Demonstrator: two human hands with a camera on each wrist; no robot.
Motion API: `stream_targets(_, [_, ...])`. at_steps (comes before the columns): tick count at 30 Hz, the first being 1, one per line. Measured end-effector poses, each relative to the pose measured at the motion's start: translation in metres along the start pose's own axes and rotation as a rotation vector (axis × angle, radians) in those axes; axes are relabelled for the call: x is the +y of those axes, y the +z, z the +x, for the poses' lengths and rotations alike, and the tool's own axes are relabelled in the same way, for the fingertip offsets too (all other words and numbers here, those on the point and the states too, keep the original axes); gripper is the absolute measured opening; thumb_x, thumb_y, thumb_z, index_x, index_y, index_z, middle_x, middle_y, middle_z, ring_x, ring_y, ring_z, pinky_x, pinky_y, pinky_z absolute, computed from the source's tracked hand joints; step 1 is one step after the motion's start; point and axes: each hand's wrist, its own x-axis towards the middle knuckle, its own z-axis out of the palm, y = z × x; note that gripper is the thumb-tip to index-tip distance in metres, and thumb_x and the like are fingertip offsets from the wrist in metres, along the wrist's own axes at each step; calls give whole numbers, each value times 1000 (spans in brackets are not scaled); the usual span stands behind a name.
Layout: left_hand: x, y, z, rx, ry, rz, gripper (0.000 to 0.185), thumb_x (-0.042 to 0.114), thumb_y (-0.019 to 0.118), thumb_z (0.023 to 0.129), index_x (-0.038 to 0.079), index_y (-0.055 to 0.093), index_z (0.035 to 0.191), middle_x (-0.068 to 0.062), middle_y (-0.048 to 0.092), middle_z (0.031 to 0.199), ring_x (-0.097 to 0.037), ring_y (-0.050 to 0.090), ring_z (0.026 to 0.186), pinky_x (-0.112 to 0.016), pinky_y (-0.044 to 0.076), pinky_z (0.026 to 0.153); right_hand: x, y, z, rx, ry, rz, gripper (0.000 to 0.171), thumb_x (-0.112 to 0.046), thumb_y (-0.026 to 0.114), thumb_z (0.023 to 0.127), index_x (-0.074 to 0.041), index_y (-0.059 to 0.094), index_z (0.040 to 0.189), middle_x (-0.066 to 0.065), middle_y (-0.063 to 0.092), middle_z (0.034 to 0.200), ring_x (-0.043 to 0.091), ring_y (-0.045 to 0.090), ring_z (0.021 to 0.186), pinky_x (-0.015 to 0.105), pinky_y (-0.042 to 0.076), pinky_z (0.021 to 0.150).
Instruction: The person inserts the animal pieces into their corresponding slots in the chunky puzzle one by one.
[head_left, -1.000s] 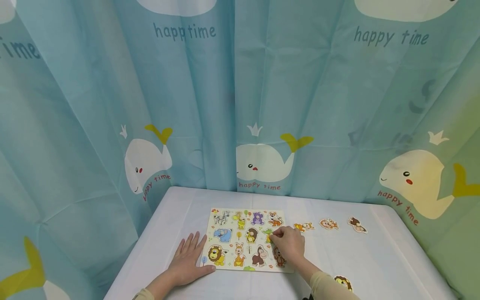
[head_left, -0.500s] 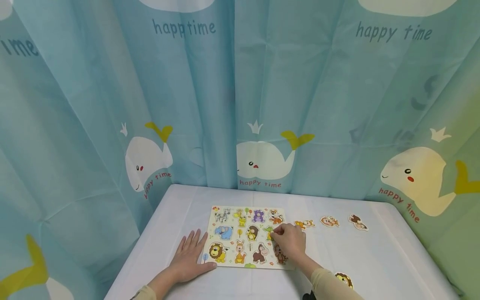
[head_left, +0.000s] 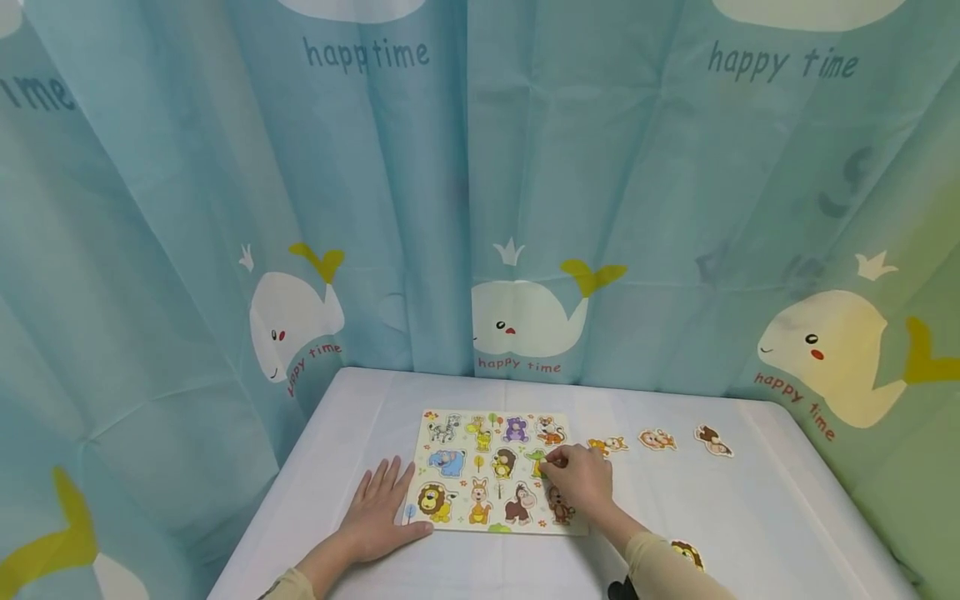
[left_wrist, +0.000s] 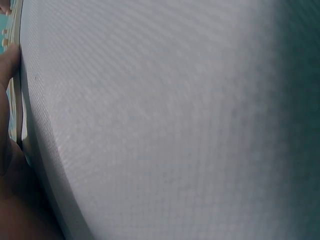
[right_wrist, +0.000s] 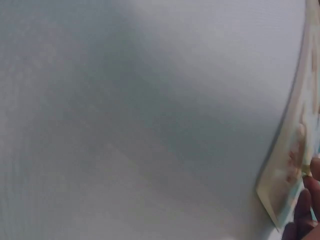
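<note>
An animal puzzle board (head_left: 501, 529) lies flat on the white table, with rows of animal pictures on it. My right hand (head_left: 581, 479) is over its right side, thumb and index finger pinching the small knob of the green crocodile puzzle piece (head_left: 536, 463). In the right wrist view the fingertips (right_wrist: 315, 170) meet on that pale knob, close over the board. The hand hides part of the crocodile. My left hand (head_left: 378, 512) rests with fingers spread at the board's left edge, its thumb along the lower left corner.
Right of the board lie an orange animal piece (head_left: 607, 445), a pinkish-faced piece (head_left: 657, 439) and a dark brown piece (head_left: 713, 441). Nearer, a yellow-faced piece (head_left: 687, 553) sits partly behind the right sleeve (head_left: 667, 567). A blue whale-print curtain (head_left: 420, 208) hangs behind the table.
Both hands keep their places, the right still pinching at the crocodile. The head view has shifted slightly; nothing else has visibly moved.
</note>
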Motion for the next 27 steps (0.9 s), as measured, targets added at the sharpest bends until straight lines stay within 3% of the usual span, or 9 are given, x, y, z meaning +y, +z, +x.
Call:
stream_targets(6, [0, 0, 2, -2, 9, 5, 107, 71, 64, 87, 1, 28, 161, -24, 14, 168, -44, 5, 154, -61, -1, 123, 2, -30, 7, -73, -5, 94, 12, -26, 77, 91, -14, 78, 94, -4, 65, 79, 16, 55, 73, 36, 44, 65])
stream_targets(9, [3, -2, 3, -14, -2, 23, 108, 72, 63, 87, 3, 27, 161, -23, 13, 168, -42, 5, 155, -60, -1, 123, 6, -51, 11, -93, 1, 171, 14, -23, 75, 93, -11, 78, 99, -1, 66, 84, 17, 55, 75, 32, 45, 61])
stream_targets(12, [3, -2, 5, -16, -6, 33, 108, 73, 63, 86, 4, 27, 162, -22, 14, 169, -41, 5, 155, -59, 0, 123, 11, -71, 13, -105, 9, 232, 17, -22, 74, 94, -8, 78, 104, 1, 68, 90, 18, 57, 79, 32, 48, 64])
stream_targets(17, [0, 1, 5, 2, -3, 39, 109, 73, 63, 86, 4, 27, 162, -21, 15, 168, -41, 5, 155, -59, 0, 123, 26, -96, 8, -112, 4, 242, 22, -24, 73, 96, -8, 77, 110, 1, 72, 98, 17, 62, 89, 33, 52, 72])
stream_targets(27, [-3, 4, 2, 25, 0, 16, 109, 73, 64, 84, 3, 30, 160, -23, 17, 168, -42, 6, 155, -59, -1, 123, 61, -119, -15, -156, 14, 199, 25, -23, 73, 97, -4, 75, 113, 2, 71, 103, 17, 62, 90, 33, 53, 72])
